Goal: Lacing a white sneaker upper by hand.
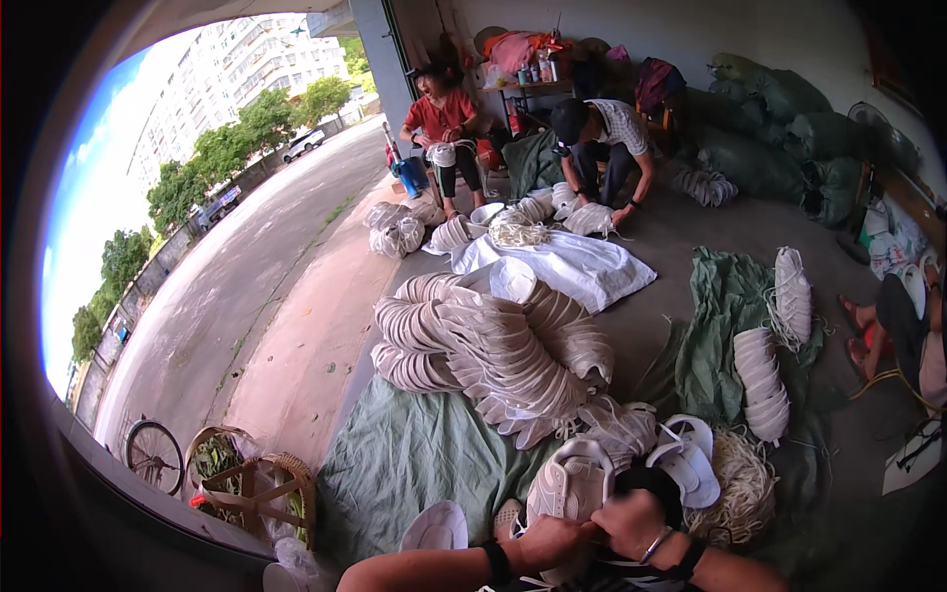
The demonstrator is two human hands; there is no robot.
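Note:
A beige shoe upper (pixel 569 485) stands in front of me at the lower middle, its collar pointing away. My left hand (pixel 554 543) lies against its near side with the fingers closed. Next to it, my right hand (pixel 631 525) is closed too, and the fingertips of both hands meet at the upper's right side. What they pinch is too small and covered to make out. Just right of my right hand lie white sole-shaped pieces (pixel 688 462) and a heap of cream laces (pixel 735 490). Another white sole-shaped piece (pixel 436 527) rests left of my left hand.
Beyond my hands rises a big pile of nested beige uppers (pixel 503 345) on a green cloth (pixel 395 459). More stacked uppers (pixel 760 385) lie to the right. Two co-workers (pixel 607 148) sit farther back near a white sheet (pixel 582 268). Baskets (pixel 261 483) stand at left.

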